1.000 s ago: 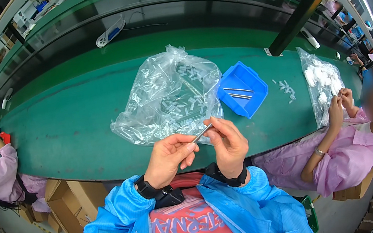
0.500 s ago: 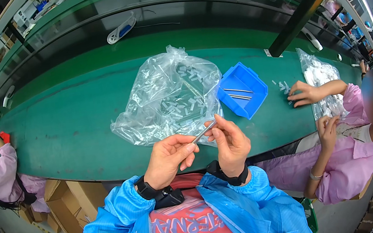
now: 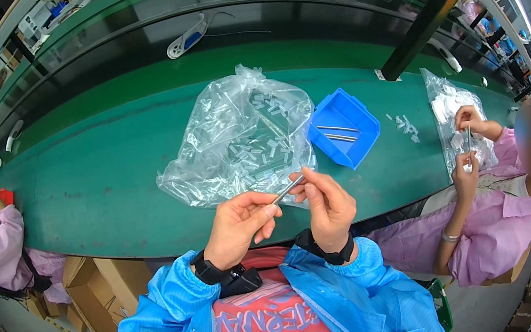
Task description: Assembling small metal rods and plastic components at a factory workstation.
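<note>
A thin grey metal rod (image 3: 288, 190) slants between my two hands, just past the table's near edge. My left hand (image 3: 239, 227) is closed on its lower end, thumb and fingers pinching it. At the upper end, the fingertips of my right hand (image 3: 331, 211) grip the same rod. Beyond my hands lies a crumpled clear plastic bag (image 3: 204, 137) with many short translucent tube pieces (image 3: 247, 156) in it. Right of the bag, a blue plastic bin (image 3: 362, 118) holds several metal rods (image 3: 340, 137).
Loose tube pieces (image 3: 403, 125) lie on the green table (image 3: 96, 169) to the right. Beside them is a bag of white parts (image 3: 449, 99), where a co-worker's hands (image 3: 468, 171) hold a thin rod. A black post (image 3: 419, 29) stands behind. Another co-worker sits at left.
My hands and the rod are almost unmoved. The right co-worker's far hand has left the loose pieces and come to the other hand. The left co-worker's hands have come together.
</note>
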### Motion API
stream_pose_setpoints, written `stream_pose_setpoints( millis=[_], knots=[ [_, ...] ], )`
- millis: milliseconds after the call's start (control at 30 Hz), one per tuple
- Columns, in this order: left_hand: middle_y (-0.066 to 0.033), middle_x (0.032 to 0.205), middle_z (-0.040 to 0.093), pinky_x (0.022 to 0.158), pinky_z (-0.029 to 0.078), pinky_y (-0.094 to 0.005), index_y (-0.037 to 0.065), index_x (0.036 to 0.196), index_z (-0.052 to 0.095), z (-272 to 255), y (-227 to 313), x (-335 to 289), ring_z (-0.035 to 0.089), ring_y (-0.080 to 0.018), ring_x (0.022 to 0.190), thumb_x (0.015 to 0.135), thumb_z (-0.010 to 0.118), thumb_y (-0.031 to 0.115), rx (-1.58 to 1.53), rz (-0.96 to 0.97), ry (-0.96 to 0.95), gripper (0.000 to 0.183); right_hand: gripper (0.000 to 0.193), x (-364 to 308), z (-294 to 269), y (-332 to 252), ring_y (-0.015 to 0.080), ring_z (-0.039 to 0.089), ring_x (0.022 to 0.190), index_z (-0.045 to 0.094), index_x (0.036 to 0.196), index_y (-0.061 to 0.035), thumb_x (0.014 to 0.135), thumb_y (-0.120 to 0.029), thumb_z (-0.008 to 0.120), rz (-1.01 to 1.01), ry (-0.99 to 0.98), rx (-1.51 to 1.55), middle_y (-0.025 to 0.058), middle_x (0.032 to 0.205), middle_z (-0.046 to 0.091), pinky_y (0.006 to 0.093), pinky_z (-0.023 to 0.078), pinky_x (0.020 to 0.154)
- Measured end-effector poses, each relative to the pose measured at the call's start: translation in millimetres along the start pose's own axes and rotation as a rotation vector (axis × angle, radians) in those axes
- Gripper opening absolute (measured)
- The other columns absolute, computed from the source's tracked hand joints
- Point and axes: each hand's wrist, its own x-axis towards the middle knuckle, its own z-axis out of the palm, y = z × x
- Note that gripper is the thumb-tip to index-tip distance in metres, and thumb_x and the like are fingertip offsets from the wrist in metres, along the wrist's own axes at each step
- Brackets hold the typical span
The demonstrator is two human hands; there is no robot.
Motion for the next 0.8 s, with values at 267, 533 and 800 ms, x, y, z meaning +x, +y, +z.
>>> stream_pose_setpoints(
  millis=[267,533,800],
  knots=[
    [-0.0091,0.085,0.065,0.044,0.039,-0.0184,-0.003,0.105,0.059,1.1,0.9,-0.5,0.053,-0.0082,0.057,0.091,0.057,0.002,-0.015,0.007,-0.006,0.015,0.028,-2.2,2.7,2.8,0.0198,0.068,0.079,0.057,0.118,0.0054,0.09,0.005,0.053,-0.001,0.011,0.012,0.0182,0.097,0.067,0.0275,0.056,0.067],
    [-0.0085,0.085,0.065,0.044,0.038,-0.0181,-0.003,0.105,0.059,-0.3,0.6,-0.5,0.054,-0.0078,0.058,0.091,0.058,0.004,-0.006,-0.004,-0.008,0.015,0.026,0.0,1.4,-0.1,0.0198,0.067,0.078,0.059,0.115,0.0059,0.09,0.006,0.052,-0.041,-0.025,-0.045,0.0181,0.096,0.067,0.0282,0.056,0.067],
    [-0.0085,0.085,0.064,0.044,0.039,-0.0183,-0.002,0.105,0.059,-1.3,-2.3,1.1,0.054,-0.0081,0.058,0.091,0.057,0.003,0.004,-0.009,0.002,0.015,0.024,0.7,-3.5,-1.8,0.0185,0.066,0.081,0.059,0.114,0.0052,0.092,0.001,0.053,0.034,-0.044,0.02,0.0177,0.098,0.067,0.0279,0.055,0.069]
  ],
)
